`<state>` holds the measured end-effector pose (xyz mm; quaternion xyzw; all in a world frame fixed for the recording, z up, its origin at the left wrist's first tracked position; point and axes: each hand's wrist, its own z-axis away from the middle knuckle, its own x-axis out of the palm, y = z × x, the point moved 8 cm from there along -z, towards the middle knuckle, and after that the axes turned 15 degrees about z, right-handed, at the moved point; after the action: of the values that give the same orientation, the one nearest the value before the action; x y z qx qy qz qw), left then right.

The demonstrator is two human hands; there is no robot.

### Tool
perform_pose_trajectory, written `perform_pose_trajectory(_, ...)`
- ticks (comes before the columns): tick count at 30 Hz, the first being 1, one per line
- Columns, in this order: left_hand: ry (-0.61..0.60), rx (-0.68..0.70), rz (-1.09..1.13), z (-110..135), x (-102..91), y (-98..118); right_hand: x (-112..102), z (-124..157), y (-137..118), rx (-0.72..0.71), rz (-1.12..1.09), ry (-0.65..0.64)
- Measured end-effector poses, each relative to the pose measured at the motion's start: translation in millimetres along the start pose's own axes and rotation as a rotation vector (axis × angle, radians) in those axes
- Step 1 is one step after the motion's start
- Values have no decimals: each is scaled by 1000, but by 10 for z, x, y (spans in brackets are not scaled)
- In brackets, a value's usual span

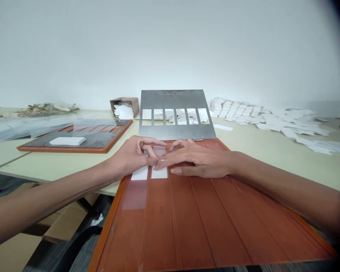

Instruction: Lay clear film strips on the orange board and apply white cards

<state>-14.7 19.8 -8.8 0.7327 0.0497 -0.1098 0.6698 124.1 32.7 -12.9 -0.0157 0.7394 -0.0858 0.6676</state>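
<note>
A reddish-brown grooved board lies in front of me, its hinged grey metal stencil plate with several slots flipped up at the far end. Two white paper strips lie in the board's left grooves near its far edge. My left hand rests over the left strip, its thumb and fingertips pinched together at the strip's end. My right hand lies flat on the board beside it, fingers stretched out, the fingertips pressing on the second strip. The two hands touch at the fingertips.
A second board with a white block sits at the left. A small cardboard box of paper stands behind. Stacks and loose white paper pieces spread at the back right. Cardboard boxes sit under the table's left edge.
</note>
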Motion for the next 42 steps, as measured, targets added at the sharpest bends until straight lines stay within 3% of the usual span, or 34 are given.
perform_pose_trajectory(5, -4, 2, 5, -8, 8, -25, -8, -4, -51, -76, 39, 18)
perform_pose_trajectory(9, -7, 5, -7, -7, -5, -45, -12, -1, -43, -54, 87, 34)
perform_pose_trajectory(18, 43, 12, -258, -5, -34, 82, -10, 5, -18, -12, 131, 51)
perform_pose_trajectory(22, 131, 176, -468, -6, -105, 291, 7, 15, 9, 8, 142, 39)
perform_pose_trajectory(25, 162, 348, -508, 69, -159, 459, 6, 15, 2, 1, 154, 41)
perform_pose_trajectory(33, -3, 547, -653, 375, -27, 563, -15, 17, -42, -8, 142, 39)
perform_pose_trajectory(42, -368, 388, -824, 250, 260, 322, 11, 11, -12, -10, 150, 52)
